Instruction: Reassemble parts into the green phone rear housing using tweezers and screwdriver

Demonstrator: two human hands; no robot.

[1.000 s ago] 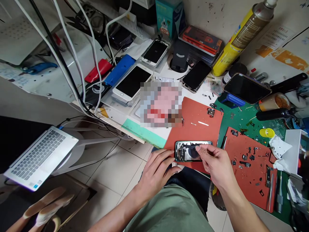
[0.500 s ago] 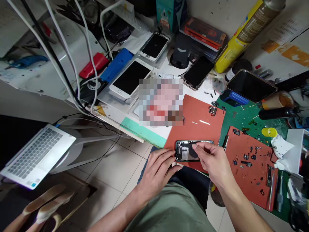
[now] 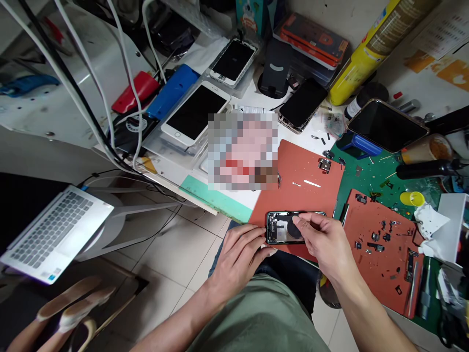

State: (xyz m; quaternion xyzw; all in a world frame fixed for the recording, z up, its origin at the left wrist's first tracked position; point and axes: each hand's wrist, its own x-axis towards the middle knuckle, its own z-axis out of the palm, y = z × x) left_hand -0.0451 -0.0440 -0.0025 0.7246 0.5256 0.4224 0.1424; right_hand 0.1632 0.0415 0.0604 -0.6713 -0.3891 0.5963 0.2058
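Note:
An opened phone housing (image 3: 280, 237), with dark parts along its inside edges and a pale middle, lies at the near edge of the red-brown mat (image 3: 302, 183). My left hand (image 3: 240, 254) holds its left end, fingertips against the edge and thumb by the lower corner. Inside the housing is a black round flat piece (image 3: 293, 231), partly covered by my right hand (image 3: 324, 239). The right thumb and forefinger are pinched together at that piece's upper edge; whatever is between them is too small to make out. The housing's right end is hidden under this hand.
A second red-brown mat (image 3: 384, 215) carries several small phone parts, with tweezers (image 3: 412, 288) at its right. Behind stand a white phone (image 3: 196, 112), a black-screened phone (image 3: 303, 106) and a yellow spray can (image 3: 351, 73). White cables (image 3: 122, 63) hang at left, above a laptop (image 3: 58, 234).
The view has shifted slightly. My right hand has moved a little to the right, and more of the black round piece shows. The left hand stays on the housing's end.

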